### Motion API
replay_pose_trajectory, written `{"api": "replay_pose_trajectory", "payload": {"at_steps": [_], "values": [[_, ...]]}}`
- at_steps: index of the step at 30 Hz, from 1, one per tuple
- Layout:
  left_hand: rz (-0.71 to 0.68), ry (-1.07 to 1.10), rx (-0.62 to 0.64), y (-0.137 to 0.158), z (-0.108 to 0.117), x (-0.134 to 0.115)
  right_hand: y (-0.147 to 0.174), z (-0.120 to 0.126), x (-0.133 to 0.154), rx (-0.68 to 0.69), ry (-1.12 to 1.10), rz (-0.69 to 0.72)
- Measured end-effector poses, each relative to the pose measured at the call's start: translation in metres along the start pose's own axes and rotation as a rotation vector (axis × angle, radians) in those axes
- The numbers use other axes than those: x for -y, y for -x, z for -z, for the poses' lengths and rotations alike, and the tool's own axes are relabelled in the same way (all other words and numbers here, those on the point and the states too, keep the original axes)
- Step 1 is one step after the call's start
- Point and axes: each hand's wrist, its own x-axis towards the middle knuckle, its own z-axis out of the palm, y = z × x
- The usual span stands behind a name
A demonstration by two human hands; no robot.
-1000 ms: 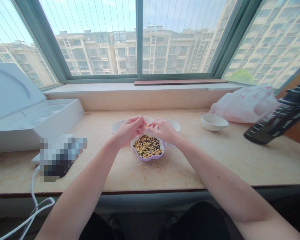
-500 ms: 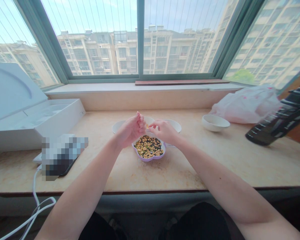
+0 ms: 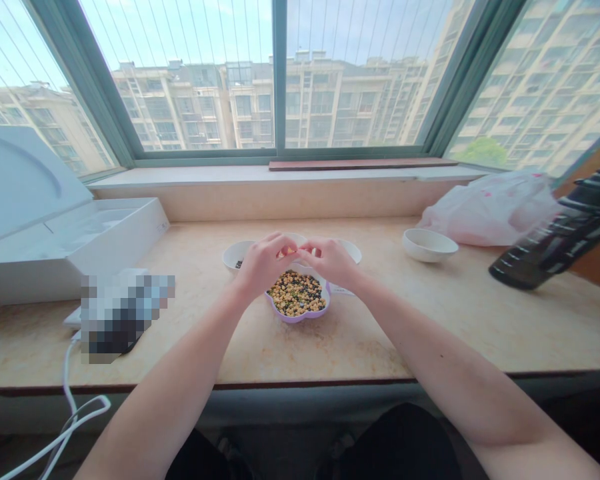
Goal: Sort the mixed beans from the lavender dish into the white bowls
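Over the back rim of a purple flower-shaped bowl [image 3: 294, 319], my left hand [image 3: 265, 265] and my right hand [image 3: 331, 262] meet at the fingertips. Both hands are closed, fingers bent and pressed together; what they pinch is too small and hidden to name. Mixed yellow, black and green beans [image 3: 297, 293] fill the purple bowl. Behind the hands stand three white bowls: a left bowl [image 3: 229, 255] with a few black beans [image 3: 239, 264], a middle bowl [image 3: 294, 237] mostly covered by my fingers, and a right bowl [image 3: 353, 252] partly behind my right hand.
Another white bowl [image 3: 430, 247] stands to the right, before a plastic bag [image 3: 490, 207] and a tilted dark bottle [image 3: 545, 237]. At left are an open white box [image 3: 115, 240], a blurred-out dark object [image 3: 115, 333] and a white cable [image 3: 67, 373]. The counter's front edge [image 3: 310, 384] runs below.
My left hand has turned from an upright fist to palm down, its fingertips now meeting those of my right hand. Black beans in the left bowl have come into view.
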Motion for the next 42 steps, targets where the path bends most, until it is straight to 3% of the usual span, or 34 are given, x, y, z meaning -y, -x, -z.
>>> {"api": "replay_pose_trajectory", "payload": {"at_steps": [3,7,14,17,25,29,33,35,38,42], "values": [[-0.153,-0.27,-0.006,0.002,-0.001,0.005,0.0,-0.001,-0.001,0.011,0.003,0.029],[-0.164,-0.282,-0.052,0.002,0.001,0.006,-0.001,0.0,0.0,0.034,-0.116,-0.04],[-0.126,-0.267,-0.07,0.001,-0.001,0.006,-0.001,0.008,0.008,0.177,-0.706,-0.34],[-0.132,-0.249,-0.071,0.001,-0.001,0.007,-0.001,0.008,0.008,0.237,-0.885,-0.355],[-0.144,-0.24,-0.048,0.001,-0.003,0.009,-0.001,0.001,-0.001,0.273,-0.903,-0.314],[-0.128,-0.263,0.003,0.001,-0.002,0.009,-0.002,0.004,-0.002,0.221,-0.693,-0.274],[-0.063,-0.325,0.122,0.001,-0.001,0.009,-0.007,0.016,-0.012,-0.003,-0.038,-0.118],[-0.028,-0.37,0.24,0.003,-0.001,0.01,-0.01,0.024,-0.022,-0.036,0.254,-0.135],[-0.014,-0.393,0.423,0.006,-0.002,0.01,-0.012,0.035,-0.036,0.028,0.483,-0.269],[-0.07,-0.379,0.565,0.008,-0.003,0.004,-0.011,0.045,-0.044,0.245,0.606,-0.396]]}}
